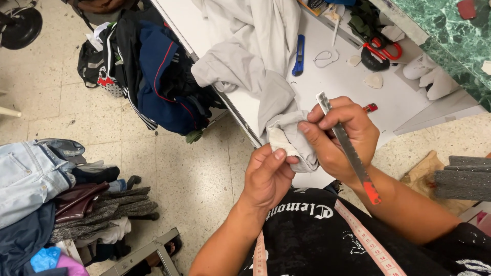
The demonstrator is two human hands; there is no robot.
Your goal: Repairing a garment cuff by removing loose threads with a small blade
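Grey garment [266, 82]: its hem corner is pinched between both hands, off the white table [353, 87] edge. Left hand [267, 176] grips fabric from below. Right hand [340, 138] grips fabric plus metal ruler [348, 148]. Blue utility knife [298, 55] lies beyond the grip, red scissors [381, 50] farther.
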